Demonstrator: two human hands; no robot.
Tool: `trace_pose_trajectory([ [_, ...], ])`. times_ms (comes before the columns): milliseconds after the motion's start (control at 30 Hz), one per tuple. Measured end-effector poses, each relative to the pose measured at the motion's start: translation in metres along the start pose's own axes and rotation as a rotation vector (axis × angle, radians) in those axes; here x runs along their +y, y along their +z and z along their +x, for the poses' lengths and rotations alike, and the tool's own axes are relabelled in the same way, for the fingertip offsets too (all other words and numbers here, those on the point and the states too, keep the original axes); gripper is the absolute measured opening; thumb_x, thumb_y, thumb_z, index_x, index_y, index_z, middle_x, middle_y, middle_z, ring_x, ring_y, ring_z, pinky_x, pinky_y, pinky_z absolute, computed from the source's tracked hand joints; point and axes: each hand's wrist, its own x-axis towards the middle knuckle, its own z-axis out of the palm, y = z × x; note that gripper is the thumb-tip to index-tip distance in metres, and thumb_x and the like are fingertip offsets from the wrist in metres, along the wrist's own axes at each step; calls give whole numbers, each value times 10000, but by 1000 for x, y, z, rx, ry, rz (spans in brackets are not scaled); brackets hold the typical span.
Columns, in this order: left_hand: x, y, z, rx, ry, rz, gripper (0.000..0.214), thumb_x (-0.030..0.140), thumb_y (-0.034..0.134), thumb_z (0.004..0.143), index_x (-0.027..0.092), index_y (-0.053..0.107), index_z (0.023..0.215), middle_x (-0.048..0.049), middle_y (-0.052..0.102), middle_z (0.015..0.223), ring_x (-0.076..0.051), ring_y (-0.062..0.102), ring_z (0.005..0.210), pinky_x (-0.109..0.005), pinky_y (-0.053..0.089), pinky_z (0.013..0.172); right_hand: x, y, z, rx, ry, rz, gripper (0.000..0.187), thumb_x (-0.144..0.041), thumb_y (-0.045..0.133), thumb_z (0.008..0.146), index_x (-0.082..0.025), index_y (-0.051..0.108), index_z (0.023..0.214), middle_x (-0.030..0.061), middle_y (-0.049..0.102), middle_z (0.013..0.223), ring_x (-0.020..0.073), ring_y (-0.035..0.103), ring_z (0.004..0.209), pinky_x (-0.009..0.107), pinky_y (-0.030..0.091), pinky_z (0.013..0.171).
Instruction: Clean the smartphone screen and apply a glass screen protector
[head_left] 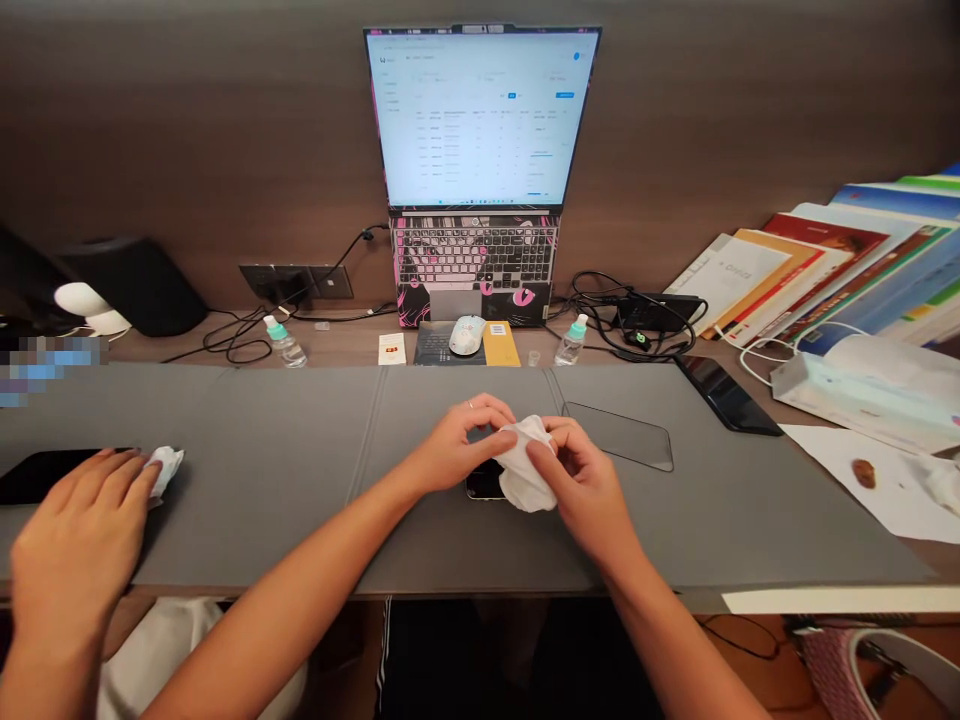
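Both my hands pinch a crumpled white tissue (529,480) in the middle of the grey desk mat (420,540). My left hand (461,445), with a ring on one finger, holds its upper left side. My right hand (585,480) has thumb and fingers closed on its right side. Beneath the tissue lies a dark phone (484,483), mostly hidden by the hands and tissue. To the right of my right hand, a clear screen protector with a dark rim (637,440) lies flat on the mat.
At left, a co-worker's hand (94,510) holds a tissue (165,470) by another phone (45,475). A laptop (476,260), mouse (466,336) and two spray bottles (285,343) stand behind the mat. Right: a black phone (727,395), books (817,260) and tissue pack (862,405).
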Motion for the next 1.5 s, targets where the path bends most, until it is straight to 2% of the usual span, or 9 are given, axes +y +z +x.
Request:
trace_pose_trajectory([
  [133, -3, 3, 0, 55, -94, -158, 392, 535, 588, 916, 156, 645, 832, -23, 622, 774, -144, 550, 726, -264, 444, 694, -3, 7, -3, -42, 141, 236, 385, -476, 773, 789, -248, 462, 778, 15, 663, 914, 159, 580, 702, 271, 469, 604],
  [300, -6, -1, 2, 133, -241, -528, 491, 630, 725, 779, 158, 599, 831, 10, 612, 662, -99, 524, 547, -218, 419, 537, -11, 9, -5, -165, 338, 399, 606, -429, 836, 734, -290, 499, 1219, -16, 684, 879, 141, 595, 616, 252, 471, 528],
  [500, 1, -22, 0, 168, -268, -708, 491, 571, 809, 699, 144, 691, 911, -73, 732, 821, -194, 680, 719, -300, 527, 673, -22, -2, -3, -327, 403, 223, 398, -480, 776, 801, -207, 593, 1026, -34, 642, 688, 65, 446, 436, 206, 385, 416],
  [667, -1, -22, 2, 18, -160, -803, 821, 822, 567, 776, 156, 645, 1249, -181, 668, 1294, -347, 608, 1225, -440, 492, 989, -19, -3, 2, -117, 297, 306, 422, -478, 777, 794, -229, 593, 1081, -8, 684, 760, 113, 551, 514, 235, 451, 464],
  [800, -11, -1, 4, -95, -215, -597, 823, 799, 707, 680, 126, 693, 1153, -170, 724, 1163, -323, 643, 1133, -395, 511, 936, -14, 1, 4, -37, 185, 317, 505, -448, 815, 765, -245, 606, 1177, 47, 746, 1024, 190, 672, 830, 274, 543, 695],
  [1067, -12, -2, 5, 104, -208, -410, 461, 521, 800, 732, 115, 768, 948, -111, 775, 974, -246, 690, 901, -331, 534, 793, 5, -12, 6, 54, 168, 313, 375, -446, 799, 784, -208, 737, 1067, 37, 752, 876, 198, 664, 775, 314, 531, 739],
  [1133, -11, -9, 5, 127, -188, -398, 375, 440, 815, 712, 142, 778, 936, -105, 776, 988, -236, 689, 908, -323, 528, 796, 6, -24, 8, 9, 72, 253, 271, -432, 788, 802, -233, 768, 985, 25, 733, 863, 175, 643, 764, 276, 510, 698],
  [1300, -8, -16, 4, 99, -195, -585, 326, 396, 802, 712, 182, 768, 956, -55, 753, 910, -161, 660, 778, -262, 493, 722, -8, -55, 7, -414, -160, 63, 188, -357, 669, 901, -257, 793, 801, 53, 697, 993, 174, 658, 781, 264, 498, 636],
  [1500, -11, -17, 4, 22, -312, -705, 563, 647, 600, 848, 188, 704, 1158, -56, 708, 887, -185, 651, 799, -290, 487, 730, -24, -68, 8, -463, -242, -281, 304, -157, 494, 897, -267, 777, 881, 49, 696, 1041, 183, 674, 865, 280, 509, 740],
])
